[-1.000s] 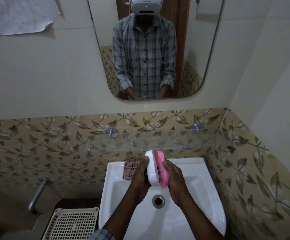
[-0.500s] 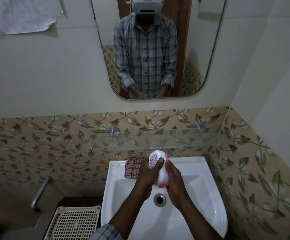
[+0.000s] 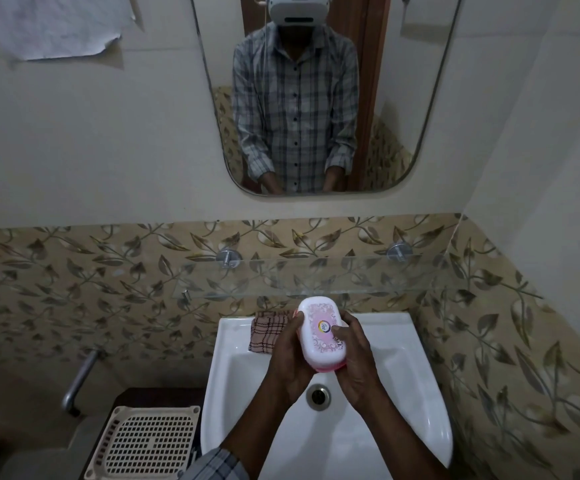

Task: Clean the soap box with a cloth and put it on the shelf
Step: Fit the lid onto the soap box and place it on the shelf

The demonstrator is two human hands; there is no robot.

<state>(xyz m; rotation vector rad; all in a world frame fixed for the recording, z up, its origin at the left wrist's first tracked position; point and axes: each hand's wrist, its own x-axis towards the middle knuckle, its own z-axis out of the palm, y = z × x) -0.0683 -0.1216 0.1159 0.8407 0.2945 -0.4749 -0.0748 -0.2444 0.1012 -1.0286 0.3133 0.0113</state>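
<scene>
The soap box [image 3: 319, 332] is held over the sink [image 3: 406, 393], lid up, just below the glass shelf [image 3: 316, 277]. The left hand [image 3: 290, 362] and the right hand [image 3: 354, 365] each have a closed grip on its sides, the right thumb pressing the lid, probably to keep it shut and steady. The cloth [image 3: 268, 332] lies on the sink rim, untouched. One second ago the box stood on its edge between the palms; now it lies flat.

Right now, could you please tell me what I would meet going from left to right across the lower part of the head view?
In order: metal pipe → perforated tray → checked cloth → soap box.
</scene>
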